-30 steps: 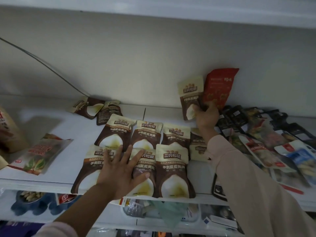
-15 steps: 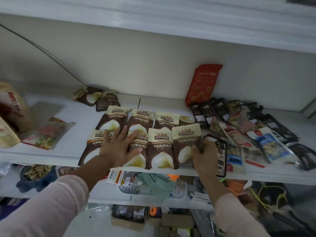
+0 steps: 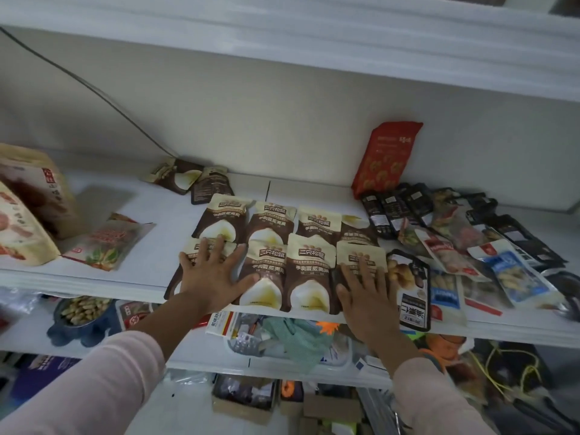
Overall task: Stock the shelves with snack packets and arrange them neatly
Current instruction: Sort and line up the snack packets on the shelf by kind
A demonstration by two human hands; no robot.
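Note:
Several brown-and-cream snack packets lie flat in two rows on the white shelf. My left hand presses flat, fingers spread, on the front-left packet. My right hand lies flat on the front-right packet at the shelf's front edge. Two more brown packets lie loose near the back wall. A red packet leans upright against the wall.
A jumble of dark, blue and white packets covers the shelf's right side. Large tan bags and a clear nut packet sit at the left. A cable runs down the wall. Lower shelves hold clutter.
My right hand carried a brown packet down from beside the red packet, laid it at the front row's right end, and now lies flat on it. The left hand stayed put.

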